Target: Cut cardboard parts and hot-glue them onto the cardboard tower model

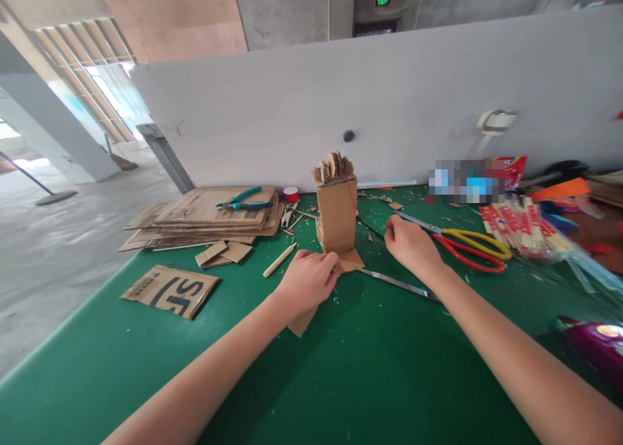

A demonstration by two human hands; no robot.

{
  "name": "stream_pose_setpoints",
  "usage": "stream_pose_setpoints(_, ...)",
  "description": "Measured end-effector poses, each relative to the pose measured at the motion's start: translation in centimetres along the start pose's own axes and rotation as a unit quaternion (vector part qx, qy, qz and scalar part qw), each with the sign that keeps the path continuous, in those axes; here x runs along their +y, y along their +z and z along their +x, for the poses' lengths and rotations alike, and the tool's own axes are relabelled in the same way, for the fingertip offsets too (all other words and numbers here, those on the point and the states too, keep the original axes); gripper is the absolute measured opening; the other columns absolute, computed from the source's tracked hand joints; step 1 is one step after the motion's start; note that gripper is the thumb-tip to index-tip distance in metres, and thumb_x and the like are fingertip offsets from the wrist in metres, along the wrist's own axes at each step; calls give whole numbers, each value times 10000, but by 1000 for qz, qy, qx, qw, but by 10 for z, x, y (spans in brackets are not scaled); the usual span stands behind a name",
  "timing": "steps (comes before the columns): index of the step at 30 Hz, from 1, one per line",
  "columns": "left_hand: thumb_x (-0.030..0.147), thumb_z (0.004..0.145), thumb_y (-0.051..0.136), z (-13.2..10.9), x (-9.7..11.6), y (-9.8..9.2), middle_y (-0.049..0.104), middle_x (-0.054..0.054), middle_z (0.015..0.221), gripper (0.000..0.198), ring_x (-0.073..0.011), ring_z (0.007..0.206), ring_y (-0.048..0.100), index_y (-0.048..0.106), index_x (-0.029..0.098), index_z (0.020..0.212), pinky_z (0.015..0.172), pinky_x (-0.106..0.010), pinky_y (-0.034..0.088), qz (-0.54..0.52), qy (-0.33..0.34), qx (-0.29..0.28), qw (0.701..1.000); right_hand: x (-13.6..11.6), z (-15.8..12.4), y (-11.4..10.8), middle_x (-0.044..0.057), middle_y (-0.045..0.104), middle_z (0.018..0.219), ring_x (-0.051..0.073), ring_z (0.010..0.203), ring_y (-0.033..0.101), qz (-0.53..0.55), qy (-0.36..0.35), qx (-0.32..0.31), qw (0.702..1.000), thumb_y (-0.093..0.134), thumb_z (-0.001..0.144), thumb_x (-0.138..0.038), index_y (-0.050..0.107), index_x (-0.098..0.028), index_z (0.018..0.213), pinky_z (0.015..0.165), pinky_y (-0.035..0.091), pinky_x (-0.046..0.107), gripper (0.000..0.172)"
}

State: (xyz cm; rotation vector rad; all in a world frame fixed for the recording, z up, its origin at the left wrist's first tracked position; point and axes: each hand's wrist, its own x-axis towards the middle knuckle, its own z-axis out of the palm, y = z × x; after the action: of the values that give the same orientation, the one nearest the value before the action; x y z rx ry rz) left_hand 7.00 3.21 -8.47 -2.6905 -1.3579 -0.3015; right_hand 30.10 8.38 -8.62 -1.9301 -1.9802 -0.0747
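A small upright cardboard box (337, 213) with round cardboard pieces sticking out of its top stands on the green table (370, 380). My left hand (307, 279) is closed on the flat cardboard base piece at the box's foot. My right hand (410, 245) lies just right of the box, fingers curled, beside the blades of the red-and-yellow scissors (467, 245); what it pinches is hidden. A metal ruler (396, 283) lies under my right wrist.
A stack of flattened cardboard (204, 218) with teal pliers (244, 200) on top sits at the back left. A printed cardboard sheet (170, 290), a wooden stick (279, 260), a red tape roll (291, 194) and packets of sticks (523, 228) lie around. A white partition (389, 101) closes the far edge.
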Motion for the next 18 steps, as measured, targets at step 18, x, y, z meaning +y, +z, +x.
stream_pose_setpoints(18,508,921,327,0,-9,-22,625,-86,843,471,-249,835,616,638,161,848,699,-364,455,101,-65,18,993,-11,37,16,128,652,1062,212,985,593,220,-7,3,975,434,871,-246,573,-132,1091,857,407,308,284)
